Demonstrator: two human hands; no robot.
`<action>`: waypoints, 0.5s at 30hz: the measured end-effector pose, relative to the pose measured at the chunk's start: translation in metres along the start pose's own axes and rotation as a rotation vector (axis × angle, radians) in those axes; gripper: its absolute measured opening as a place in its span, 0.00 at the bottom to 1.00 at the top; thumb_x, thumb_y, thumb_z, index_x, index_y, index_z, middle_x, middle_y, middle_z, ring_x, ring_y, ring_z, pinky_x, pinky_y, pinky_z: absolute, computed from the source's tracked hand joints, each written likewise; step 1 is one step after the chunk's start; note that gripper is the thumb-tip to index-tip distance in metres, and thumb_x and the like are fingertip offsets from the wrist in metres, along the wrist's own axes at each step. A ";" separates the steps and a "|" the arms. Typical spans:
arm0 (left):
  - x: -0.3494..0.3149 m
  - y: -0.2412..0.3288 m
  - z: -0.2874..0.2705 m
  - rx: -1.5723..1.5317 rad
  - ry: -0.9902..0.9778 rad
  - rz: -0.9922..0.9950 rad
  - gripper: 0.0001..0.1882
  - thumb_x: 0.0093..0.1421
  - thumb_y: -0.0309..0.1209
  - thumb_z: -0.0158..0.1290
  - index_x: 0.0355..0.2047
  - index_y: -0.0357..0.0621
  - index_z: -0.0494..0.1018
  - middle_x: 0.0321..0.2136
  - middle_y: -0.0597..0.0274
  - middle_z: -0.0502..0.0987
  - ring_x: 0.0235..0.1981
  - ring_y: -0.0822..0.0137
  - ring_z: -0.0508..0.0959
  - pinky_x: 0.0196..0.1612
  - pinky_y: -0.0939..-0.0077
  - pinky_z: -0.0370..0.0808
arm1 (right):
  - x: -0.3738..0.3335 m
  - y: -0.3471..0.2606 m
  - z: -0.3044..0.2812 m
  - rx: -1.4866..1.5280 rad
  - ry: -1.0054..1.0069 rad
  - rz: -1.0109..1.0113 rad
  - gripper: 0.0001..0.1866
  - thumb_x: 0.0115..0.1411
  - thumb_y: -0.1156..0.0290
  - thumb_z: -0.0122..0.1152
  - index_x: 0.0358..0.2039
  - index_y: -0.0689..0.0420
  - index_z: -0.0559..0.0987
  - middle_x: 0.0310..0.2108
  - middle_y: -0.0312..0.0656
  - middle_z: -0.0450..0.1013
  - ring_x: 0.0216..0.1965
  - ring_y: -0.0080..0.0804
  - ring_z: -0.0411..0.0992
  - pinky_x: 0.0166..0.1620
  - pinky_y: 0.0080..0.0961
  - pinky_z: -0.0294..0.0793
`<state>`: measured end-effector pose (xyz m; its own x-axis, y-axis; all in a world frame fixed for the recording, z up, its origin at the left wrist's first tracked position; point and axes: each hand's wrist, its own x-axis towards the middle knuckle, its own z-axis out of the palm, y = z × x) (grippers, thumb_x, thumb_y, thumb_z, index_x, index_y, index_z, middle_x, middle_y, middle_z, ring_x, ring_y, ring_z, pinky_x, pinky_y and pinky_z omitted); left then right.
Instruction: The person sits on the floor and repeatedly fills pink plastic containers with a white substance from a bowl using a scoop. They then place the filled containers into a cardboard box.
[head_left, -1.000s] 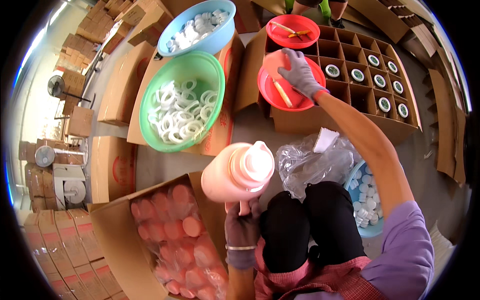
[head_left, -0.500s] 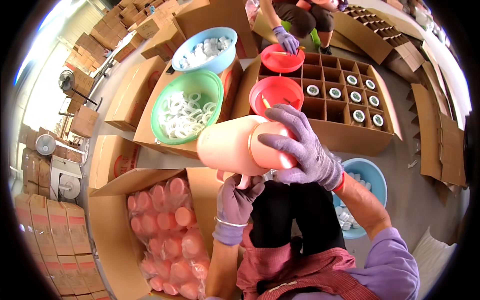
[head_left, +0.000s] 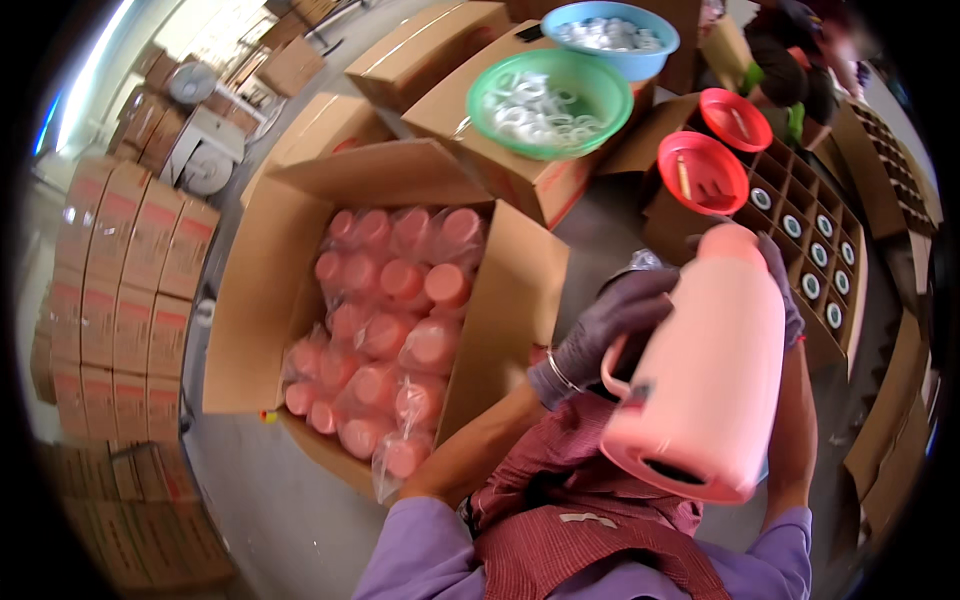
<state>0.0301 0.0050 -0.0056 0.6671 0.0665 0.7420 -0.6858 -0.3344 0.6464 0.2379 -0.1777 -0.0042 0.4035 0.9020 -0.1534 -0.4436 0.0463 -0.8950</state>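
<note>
— What do the hands have hold of?

— A pink plastic jug body (head_left: 705, 370), tall, with a moulded handle on its side. It is held up over the person's lap, tilted, with its open base turned toward the camera and its narrower top pointing away toward the divided carton (head_left: 815, 250).

— And the left hand?

— The left hand (head_left: 615, 325), in a grey glove, is wrapped round the jug's side by the handle, fingers curled against the pink wall. A thin bangle sits at its wrist.

— The right one?

— The right hand (head_left: 780, 285), gloved the same, is grasping the far upper side of the jug; only its fingers show past the pink edge, with the forearm running down behind the jug.

— What lies to the person's left?

— An open cardboard box (head_left: 250, 300), flaps out, packed with pink round pieces (head_left: 390, 330) wrapped in clear plastic bags. It stands just beside the person's knee.

— Beyond it?

— A green bowl (head_left: 550, 100) of white rings resting on a closed carton, and behind that a blue bowl (head_left: 610, 25) of whitish parts. To the right are two red dishes (head_left: 705, 170), the nearer one holding a small stick, set at the edge of the divided carton, whose cells hold round white-rimmed pieces.

— Anyone else about?

— Another person (head_left: 790, 60) is crouched at the top right, beside the farther red dish. Stacks of closed cartons (head_left: 130, 280) stand at the far left.
</note>
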 end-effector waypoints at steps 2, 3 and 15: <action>-0.044 -0.017 -0.001 0.228 -0.086 0.041 0.29 0.53 0.38 0.58 0.56 0.48 0.67 0.56 0.47 0.67 0.57 0.41 0.69 0.62 0.47 0.64 | -0.003 -0.006 0.028 -0.060 -0.068 -0.153 0.44 0.58 0.39 0.56 0.62 0.64 0.66 0.56 0.50 0.71 0.56 0.39 0.70 0.63 0.35 0.64; -0.053 -0.004 -0.007 0.362 -0.175 0.075 0.28 0.54 0.37 0.55 0.56 0.50 0.67 0.56 0.48 0.68 0.57 0.43 0.69 0.62 0.46 0.64 | -0.004 -0.017 0.036 -0.253 -0.181 -0.063 0.46 0.54 0.37 0.59 0.61 0.64 0.68 0.55 0.50 0.71 0.56 0.39 0.70 0.63 0.34 0.64; -0.106 0.087 -0.026 0.626 -0.516 -0.480 0.24 0.54 0.37 0.54 0.53 0.70 0.72 0.57 0.58 0.69 0.55 0.54 0.71 0.61 0.50 0.65 | -0.036 -0.014 0.089 -0.904 -0.379 -0.076 0.30 0.42 0.61 0.71 0.48 0.58 0.79 0.52 0.48 0.66 0.52 0.46 0.69 0.58 0.39 0.67</action>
<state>-0.1079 -0.0064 -0.0238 0.9871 -0.0460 0.1536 -0.1226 -0.8337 0.5385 0.1587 -0.1724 0.0505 0.0525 0.9955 -0.0792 0.4162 -0.0940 -0.9044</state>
